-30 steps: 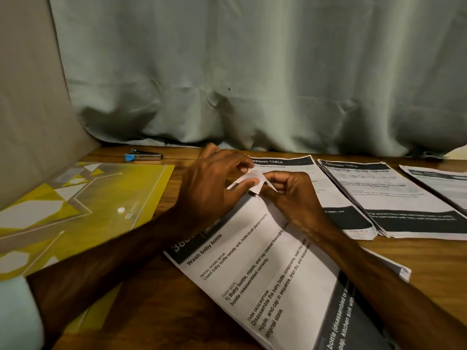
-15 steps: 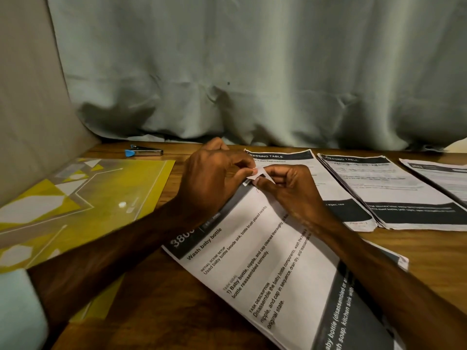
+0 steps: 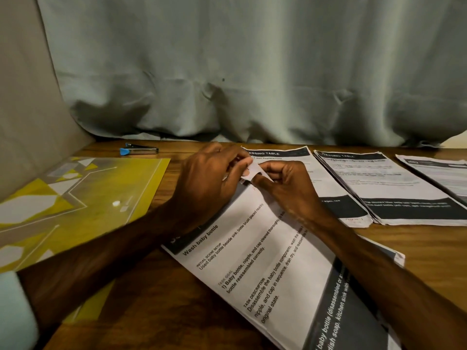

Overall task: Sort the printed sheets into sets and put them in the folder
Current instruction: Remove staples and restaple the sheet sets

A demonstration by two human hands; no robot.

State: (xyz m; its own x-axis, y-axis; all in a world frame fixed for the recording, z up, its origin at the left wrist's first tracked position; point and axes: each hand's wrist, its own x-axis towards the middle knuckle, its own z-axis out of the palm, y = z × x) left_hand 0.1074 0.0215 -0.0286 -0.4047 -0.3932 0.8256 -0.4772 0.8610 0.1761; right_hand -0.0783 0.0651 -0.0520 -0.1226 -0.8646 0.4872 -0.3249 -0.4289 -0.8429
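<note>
A set of printed sheets headed "Wash baby bottle" (image 3: pixel 267 263) lies slanted on the wooden table in front of me. My left hand (image 3: pixel 209 183) and my right hand (image 3: pixel 285 188) meet at its far upper corner, and both pinch that folded-up corner (image 3: pixel 252 170) between fingers and thumb. Three more stacks of printed sheets lie to the right: one (image 3: pixel 326 178) partly under my right hand, a second (image 3: pixel 394 188) beside it, a third (image 3: pixel 439 170) at the frame's edge. The yellow patterned folder (image 3: pixel 83 205) lies flat to the left.
A stapler with a blue tip (image 3: pixel 141 149) lies at the back of the table (image 3: pixel 156 311) beyond the folder. A grey curtain (image 3: pixel 252 72) hangs along the table's far edge, and a beige panel (image 3: pixel 27 109) closes the left side.
Both hands stay pinched on the sheet corner, which is now folded smaller and lower between the fingers. The sheets have not shifted on the table.
</note>
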